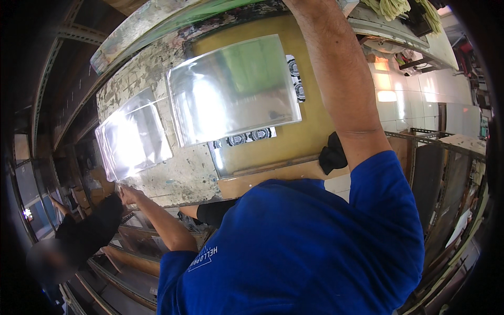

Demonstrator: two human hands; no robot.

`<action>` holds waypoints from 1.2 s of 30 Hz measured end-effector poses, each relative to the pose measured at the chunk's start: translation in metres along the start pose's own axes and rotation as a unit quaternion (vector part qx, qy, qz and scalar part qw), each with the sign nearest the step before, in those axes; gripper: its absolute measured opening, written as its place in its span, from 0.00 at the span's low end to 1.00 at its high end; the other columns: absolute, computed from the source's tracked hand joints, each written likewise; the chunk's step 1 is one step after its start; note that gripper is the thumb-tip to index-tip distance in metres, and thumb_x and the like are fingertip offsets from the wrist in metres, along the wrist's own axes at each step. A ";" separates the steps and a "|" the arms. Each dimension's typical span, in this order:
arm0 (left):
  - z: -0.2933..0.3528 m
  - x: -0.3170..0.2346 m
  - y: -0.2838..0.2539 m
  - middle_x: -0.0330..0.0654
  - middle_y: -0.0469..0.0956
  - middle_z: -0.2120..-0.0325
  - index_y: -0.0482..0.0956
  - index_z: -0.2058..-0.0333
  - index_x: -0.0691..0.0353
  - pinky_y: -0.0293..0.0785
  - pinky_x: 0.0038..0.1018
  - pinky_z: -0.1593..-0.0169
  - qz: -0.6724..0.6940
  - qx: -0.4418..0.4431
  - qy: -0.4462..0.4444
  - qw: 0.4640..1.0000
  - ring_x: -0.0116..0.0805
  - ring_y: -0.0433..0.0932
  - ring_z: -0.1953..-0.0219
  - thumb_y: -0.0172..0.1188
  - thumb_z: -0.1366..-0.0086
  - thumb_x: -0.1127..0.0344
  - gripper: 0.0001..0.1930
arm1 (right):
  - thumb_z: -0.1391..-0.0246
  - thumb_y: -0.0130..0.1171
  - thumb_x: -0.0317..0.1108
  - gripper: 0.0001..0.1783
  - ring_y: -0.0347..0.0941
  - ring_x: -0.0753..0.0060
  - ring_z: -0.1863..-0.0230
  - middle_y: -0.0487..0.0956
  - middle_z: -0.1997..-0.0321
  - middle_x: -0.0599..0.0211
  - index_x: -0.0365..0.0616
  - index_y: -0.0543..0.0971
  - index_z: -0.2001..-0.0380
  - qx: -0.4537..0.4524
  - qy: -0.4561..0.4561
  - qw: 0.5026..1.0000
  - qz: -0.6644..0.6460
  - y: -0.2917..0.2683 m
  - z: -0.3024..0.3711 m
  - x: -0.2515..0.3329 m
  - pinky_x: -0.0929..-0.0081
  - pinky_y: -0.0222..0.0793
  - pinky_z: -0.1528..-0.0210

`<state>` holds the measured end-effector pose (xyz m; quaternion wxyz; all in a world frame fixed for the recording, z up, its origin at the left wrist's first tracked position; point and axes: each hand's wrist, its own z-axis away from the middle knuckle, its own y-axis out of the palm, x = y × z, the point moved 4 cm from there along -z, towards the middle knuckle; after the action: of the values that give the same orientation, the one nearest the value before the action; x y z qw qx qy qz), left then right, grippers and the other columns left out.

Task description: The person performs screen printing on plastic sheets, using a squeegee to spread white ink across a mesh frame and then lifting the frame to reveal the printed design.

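My left hand (130, 195) is at the table's near left edge, fingers closed at the corner of a glossy clear plastic sheet or stack of sheets (131, 136). What lies between the fingers is too small to see well. My right forearm (341, 68) stretches away over the table's right side, and its hand is beyond the top edge. A bigger clear plastic sheet (236, 89) lies flat in the middle. Beneath it, white paper with black round ornaments (249, 136) sticks out, on a yellowish panel (310, 126).
Paint stains cover the tabletop (189, 178). A wooden strip (283, 170) runs along its near edge, with a black crumpled item (333, 153) beside my right arm. A person in dark clothes (86, 231) stands at left, close to my left hand. Metal shelving (58, 68) rises behind.
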<state>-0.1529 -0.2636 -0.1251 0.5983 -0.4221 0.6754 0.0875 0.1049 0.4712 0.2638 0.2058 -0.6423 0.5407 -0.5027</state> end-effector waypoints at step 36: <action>0.393 -0.342 0.081 0.48 0.73 0.42 0.53 0.27 0.68 0.78 0.29 0.48 0.458 0.465 -0.012 0.757 0.39 0.79 0.49 0.68 0.41 0.76 0.46 | 0.58 0.76 0.42 0.20 0.79 0.51 0.68 0.81 0.69 0.57 0.46 0.84 0.62 -0.114 -0.077 0.987 0.079 0.068 0.125 0.006 0.59 0.73 0.65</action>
<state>0.0568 0.1914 0.0394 0.6174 0.2692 0.7385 0.0310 0.1797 0.4085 0.1606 0.2112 -0.6535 0.6262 -0.3690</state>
